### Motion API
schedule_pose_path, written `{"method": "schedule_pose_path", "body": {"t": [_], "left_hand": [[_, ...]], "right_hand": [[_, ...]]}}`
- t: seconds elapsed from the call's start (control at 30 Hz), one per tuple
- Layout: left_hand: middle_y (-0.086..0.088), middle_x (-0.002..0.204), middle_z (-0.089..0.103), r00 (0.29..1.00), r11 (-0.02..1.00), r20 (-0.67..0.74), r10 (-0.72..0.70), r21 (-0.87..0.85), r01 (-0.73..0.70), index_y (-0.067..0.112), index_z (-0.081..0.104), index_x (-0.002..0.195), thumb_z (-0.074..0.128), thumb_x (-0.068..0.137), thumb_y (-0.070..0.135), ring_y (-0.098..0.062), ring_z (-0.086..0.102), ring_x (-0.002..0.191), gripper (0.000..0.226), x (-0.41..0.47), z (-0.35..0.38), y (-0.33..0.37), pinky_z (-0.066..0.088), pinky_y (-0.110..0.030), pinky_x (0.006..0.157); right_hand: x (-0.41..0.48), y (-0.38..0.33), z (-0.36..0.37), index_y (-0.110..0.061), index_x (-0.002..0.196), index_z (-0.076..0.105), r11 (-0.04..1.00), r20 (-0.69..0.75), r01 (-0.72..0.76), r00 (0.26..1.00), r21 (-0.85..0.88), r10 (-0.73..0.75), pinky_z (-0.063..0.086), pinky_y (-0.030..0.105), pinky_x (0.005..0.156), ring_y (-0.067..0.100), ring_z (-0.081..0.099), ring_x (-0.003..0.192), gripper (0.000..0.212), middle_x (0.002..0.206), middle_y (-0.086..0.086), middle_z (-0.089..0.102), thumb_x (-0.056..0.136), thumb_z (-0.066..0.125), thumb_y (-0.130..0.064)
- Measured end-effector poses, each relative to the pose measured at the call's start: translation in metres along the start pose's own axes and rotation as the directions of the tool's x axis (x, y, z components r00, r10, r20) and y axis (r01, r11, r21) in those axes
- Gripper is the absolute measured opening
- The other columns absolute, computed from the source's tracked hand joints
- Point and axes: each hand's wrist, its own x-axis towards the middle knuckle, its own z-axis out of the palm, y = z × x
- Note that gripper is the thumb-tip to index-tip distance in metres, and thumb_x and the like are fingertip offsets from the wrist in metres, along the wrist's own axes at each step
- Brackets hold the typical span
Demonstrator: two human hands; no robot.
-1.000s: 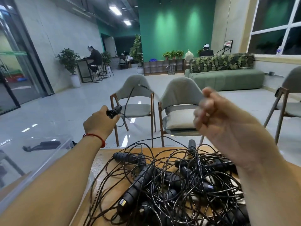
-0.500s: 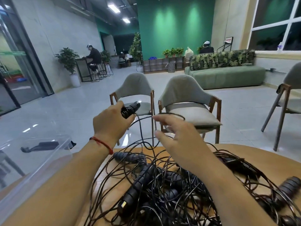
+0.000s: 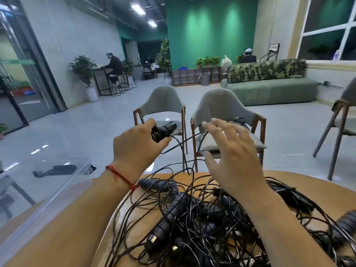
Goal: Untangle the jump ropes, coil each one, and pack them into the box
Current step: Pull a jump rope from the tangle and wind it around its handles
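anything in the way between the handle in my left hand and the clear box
Nothing visible sits between the handle and the box, but its cord runs down into the tangled pile.

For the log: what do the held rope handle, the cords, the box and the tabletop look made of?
Handle: black, ribbed, slight sheen; probably plastic or rubber.
Cords: thin, black, glossy, holding stiff loops; likely plastic-coated, core unseen.
Box: clear glossy plastic, with the floor visible through it.
Tabletop: light wood or wood-look laminate, faint grain.
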Motion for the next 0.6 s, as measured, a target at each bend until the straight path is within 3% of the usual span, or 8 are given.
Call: {"method": "schedule_pose_path", "body": {"t": [0.13,0.2,0.3,0.4,0.5,0.6], "left_hand": [[0.004,0.094,0.071,1.0,0.999,-0.014,0.028,-0.023,-0.028,0.03,0.06,0.11,0.064,0.091,0.071,-0.022,0.061,0.078,0.045,-0.002,-0.006,0.006,0.036,-0.029,0.06],[0.006,0.094,0.072,0.997,0.998,-0.051,0.054,-0.021,-0.055,0.031,0.06,0.109,0.065,0.09,0.07,-0.024,0.067,0.081,0.044,-0.003,-0.01,0.013,0.033,-0.029,0.059],[0.007,0.094,0.072,0.986,0.994,-0.129,0.108,-0.01,-0.11,0.031,0.063,0.112,0.07,0.088,0.066,-0.024,0.069,0.082,0.043,-0.008,-0.016,0.026,0.031,-0.027,0.057],[0.007,0.091,0.071,0.974,0.987,-0.172,0.147,-0.033,-0.154,0.031,0.064,0.11,0.071,0.087,0.063,-0.025,0.069,0.082,0.041,-0.013,-0.018,0.039,0.039,-0.028,0.056],[0.006,0.092,0.071,0.975,0.987,-0.164,0.152,-0.036,-0.16,0.032,0.064,0.11,0.07,0.087,0.066,-0.026,0.069,0.084,0.041,-0.011,-0.014,0.042,0.048,-0.032,0.057],[0.01,0.096,0.072,0.972,0.97,-0.085,0.22,-0.087,-0.227,0.036,0.064,0.113,0.069,0.087,0.072,-0.021,0.069,0.087,0.045,-0.007,-0.01,0.028,0.053,-0.033,0.06]], "right_hand": [[-0.005,-0.016,0.0,-0.031,0.145,0.06,0.995,0.067,-0.015,0.998,-0.103,0.022,0.043,0.047,0.101,0.024,0.052,0.125,0.055,0.142,-0.009,0.061,0.097,0.057,-0.059],[-0.008,-0.027,-0.001,-0.032,0.134,0.069,0.985,0.085,-0.074,0.992,-0.158,0.089,0.039,0.045,0.092,0.024,0.056,0.114,0.061,0.131,-0.01,0.068,0.098,0.042,-0.074],[-0.009,-0.031,0.0,-0.038,0.125,0.073,0.976,0.164,-0.156,0.97,-0.154,0.181,0.038,0.047,0.097,0.022,0.058,0.117,0.082,0.129,-0.015,0.069,0.093,0.022,-0.092],[-0.007,-0.031,0.006,-0.042,0.121,0.071,0.989,0.156,-0.147,0.977,0.022,0.142,0.038,0.052,0.107,0.017,0.053,0.127,0.057,0.136,-0.022,0.064,0.092,0.043,-0.082],[-0.007,-0.028,0.006,-0.036,0.094,0.072,0.961,0.125,-0.14,0.986,0.238,0.113,0.042,0.051,0.099,0.011,0.056,0.106,0.023,0.099,-0.02,0.071,0.097,0.057,-0.053],[-0.001,-0.017,-0.01,-0.029,0.077,0.061,0.962,0.054,-0.113,0.993,0.248,0.103,0.036,0.039,0.086,0.008,0.05,0.081,0.026,0.068,-0.015,0.057,0.098,0.056,-0.044]]}}
